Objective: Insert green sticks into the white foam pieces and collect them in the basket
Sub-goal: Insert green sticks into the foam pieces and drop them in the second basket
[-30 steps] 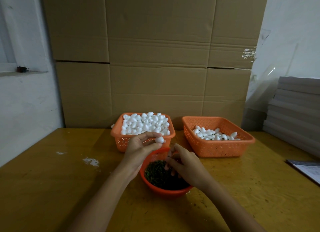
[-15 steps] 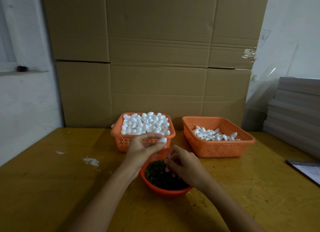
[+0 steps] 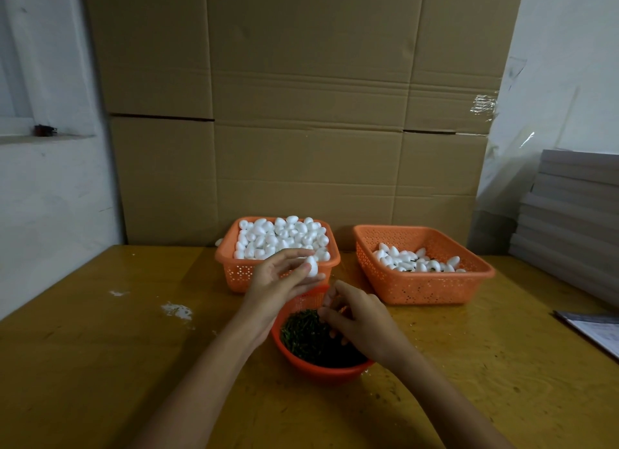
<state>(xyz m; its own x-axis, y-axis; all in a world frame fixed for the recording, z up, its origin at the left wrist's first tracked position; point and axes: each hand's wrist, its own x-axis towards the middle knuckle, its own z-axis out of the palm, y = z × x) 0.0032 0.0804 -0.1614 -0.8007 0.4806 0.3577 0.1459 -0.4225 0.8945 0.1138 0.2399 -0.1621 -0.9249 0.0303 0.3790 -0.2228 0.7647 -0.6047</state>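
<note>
Head | left hand [image 3: 278, 281] pinches white egg-shaped foam piece [image 3: 312, 266] | right hand [image 3: 361, 324] curled over green sticks [image 3: 301, 331], grip unclear

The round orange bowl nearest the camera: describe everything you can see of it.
The round orange bowl looks like plastic, with a perforated wall. It stands upright on the wooden table and holds a heap of short green sticks. The right hand reaches into its far right side, fingers curled; any stick pinched is hidden. The left hand, holding a foam piece, overlaps its far rim in view.
</note>
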